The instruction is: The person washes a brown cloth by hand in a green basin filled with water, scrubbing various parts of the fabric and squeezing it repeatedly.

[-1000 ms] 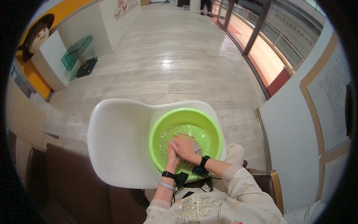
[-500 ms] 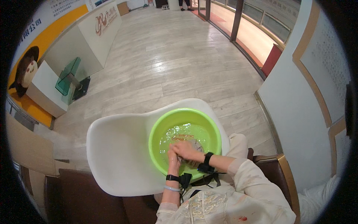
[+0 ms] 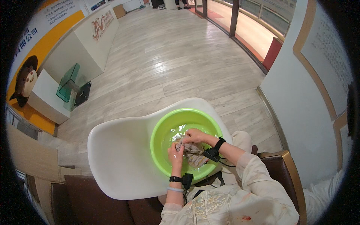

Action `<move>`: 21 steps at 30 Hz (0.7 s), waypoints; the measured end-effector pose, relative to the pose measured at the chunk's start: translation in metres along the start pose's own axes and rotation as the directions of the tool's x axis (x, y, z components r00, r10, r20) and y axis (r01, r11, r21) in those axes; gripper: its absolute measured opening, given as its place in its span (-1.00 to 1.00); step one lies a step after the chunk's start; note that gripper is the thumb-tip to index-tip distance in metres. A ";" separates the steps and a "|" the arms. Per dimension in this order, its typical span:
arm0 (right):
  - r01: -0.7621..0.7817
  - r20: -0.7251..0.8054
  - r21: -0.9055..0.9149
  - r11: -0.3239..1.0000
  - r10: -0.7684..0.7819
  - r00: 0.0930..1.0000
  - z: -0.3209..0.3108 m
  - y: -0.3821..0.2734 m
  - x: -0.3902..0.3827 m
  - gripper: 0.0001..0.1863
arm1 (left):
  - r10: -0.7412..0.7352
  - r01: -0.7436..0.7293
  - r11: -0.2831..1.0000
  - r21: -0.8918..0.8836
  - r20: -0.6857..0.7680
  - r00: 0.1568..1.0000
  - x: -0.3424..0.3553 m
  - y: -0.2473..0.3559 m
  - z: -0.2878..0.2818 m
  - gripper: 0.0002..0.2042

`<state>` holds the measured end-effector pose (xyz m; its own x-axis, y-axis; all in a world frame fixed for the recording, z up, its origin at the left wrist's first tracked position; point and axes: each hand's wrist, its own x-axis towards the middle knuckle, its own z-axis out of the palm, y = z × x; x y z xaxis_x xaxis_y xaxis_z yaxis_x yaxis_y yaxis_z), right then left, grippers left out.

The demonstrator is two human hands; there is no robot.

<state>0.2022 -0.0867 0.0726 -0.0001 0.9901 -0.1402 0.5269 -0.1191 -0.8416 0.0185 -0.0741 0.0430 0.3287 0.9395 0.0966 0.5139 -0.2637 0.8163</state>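
A lime-green basin (image 3: pixel 154 150) holds water, with bright glints on its surface. In it lies a wet, bunched-up greyish-beige cloth (image 3: pixel 195 154) with darker markings; its lower part spreads toward the near right of the basin. My left hand (image 3: pixel 175 152) grips the cloth's upper left edge, thumb raised against it. Pinching the gathered upper end is my right hand (image 3: pixel 195 135), coming in from the right. Black straps with small dark devices sit on both wrists, and a pale bangle (image 3: pixel 175 189) is on my left forearm.
The basin rests on a white moulded plastic chair (image 3: pixel 116 157). Brown seating (image 3: pixel 93 202) lies below it, and a brown armrest (image 3: pixel 279 165) stands at my right. A white counter (image 3: pixel 88 41) and a glass stand (image 3: pixel 69 84) are at the far left; glass doors (image 3: pixel 234 18) are at the far right.
My hands, pressed together over the cloth before, have moved apart. The right hand has shifted up and right, and more of the cloth now shows between and below them.
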 end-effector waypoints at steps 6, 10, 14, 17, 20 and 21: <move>0.044 -0.024 0.086 0.995 -0.042 0.999 -0.029 -0.028 -0.002 -0.55 | 0.155 -0.112 0.951 0.287 -0.132 0.979 0.002 0.015 -0.009 -0.71; 0.101 -0.119 0.082 0.991 -0.091 0.989 -0.031 -0.029 -0.001 -0.61 | -0.075 0.073 0.996 -0.043 -0.050 0.996 0.006 0.001 -0.004 -0.66; 0.142 -0.229 0.008 0.990 -0.137 0.964 -0.045 -0.034 0.006 -0.67 | -0.179 0.147 0.969 -0.200 -0.149 0.973 0.004 -0.005 -0.001 -0.59; -0.010 -0.233 -0.209 0.978 -0.040 0.972 -0.056 -0.043 0.005 -0.76 | -0.230 0.228 0.973 -0.026 -0.143 0.963 0.004 0.003 -0.006 -0.53; -0.036 -0.246 -0.331 0.943 -0.050 0.968 -0.043 -0.020 0.009 -0.75 | -0.216 0.245 0.958 0.147 -0.190 0.958 -0.001 -0.014 0.000 -0.48; -0.080 -0.277 -0.356 0.931 -0.024 0.961 -0.035 -0.002 0.013 -0.72 | -0.206 0.233 0.952 0.196 -0.147 0.967 -0.001 -0.010 -0.001 -0.47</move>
<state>0.2311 -0.0707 0.0908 0.2226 0.9745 0.0296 0.7933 -0.1634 -0.5866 0.0123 -0.0724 0.0347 0.0956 0.9954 0.0089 0.7217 -0.0755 0.6881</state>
